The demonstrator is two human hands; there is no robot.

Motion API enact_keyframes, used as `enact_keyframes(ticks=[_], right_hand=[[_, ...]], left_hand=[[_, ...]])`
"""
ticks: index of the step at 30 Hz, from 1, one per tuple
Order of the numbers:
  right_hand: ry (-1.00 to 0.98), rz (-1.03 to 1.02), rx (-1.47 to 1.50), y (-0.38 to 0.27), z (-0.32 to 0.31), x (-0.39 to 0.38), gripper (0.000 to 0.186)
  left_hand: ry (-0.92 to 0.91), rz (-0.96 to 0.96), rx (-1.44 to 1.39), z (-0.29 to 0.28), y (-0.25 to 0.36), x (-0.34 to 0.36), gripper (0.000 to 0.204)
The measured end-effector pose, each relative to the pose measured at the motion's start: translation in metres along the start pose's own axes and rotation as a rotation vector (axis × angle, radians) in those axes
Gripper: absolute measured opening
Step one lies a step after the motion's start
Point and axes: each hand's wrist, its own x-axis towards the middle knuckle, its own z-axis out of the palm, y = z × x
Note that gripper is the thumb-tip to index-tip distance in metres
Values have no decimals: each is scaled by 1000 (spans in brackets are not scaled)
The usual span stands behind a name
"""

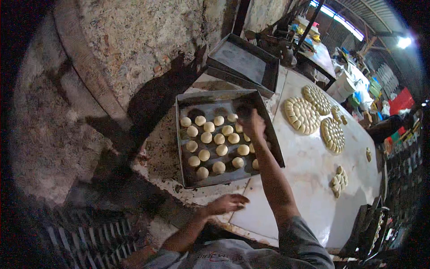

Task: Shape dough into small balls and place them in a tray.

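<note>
A square dark metal baking tray sits at the left end of the worktable, holding several rows of round pale dough balls. My right arm reaches across the tray, and my right hand is down in its far right part, beside a dough ball. Its fingers are blurred and partly hidden, so I cannot make out a grip. Just in front of the tray's near edge hovers my left hand, empty, its fingers stretched out to the right.
Stacked empty trays stand behind. On the pale worktable lie round clusters of cut dough and a smaller dough pile. A rough wall rises at the left. Bags and a white bucket crowd the far right.
</note>
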Motion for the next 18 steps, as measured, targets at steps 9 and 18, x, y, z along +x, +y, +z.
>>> enact_keyframes(ticks=[9, 18], right_hand=[[148, 829, -356, 268, -184, -395, 26], [143, 1338, -124, 394, -267, -508, 26]], left_hand=[[-103, 188, 748, 162, -49, 88, 21], [229, 90, 1295, 280, -80, 374, 32]])
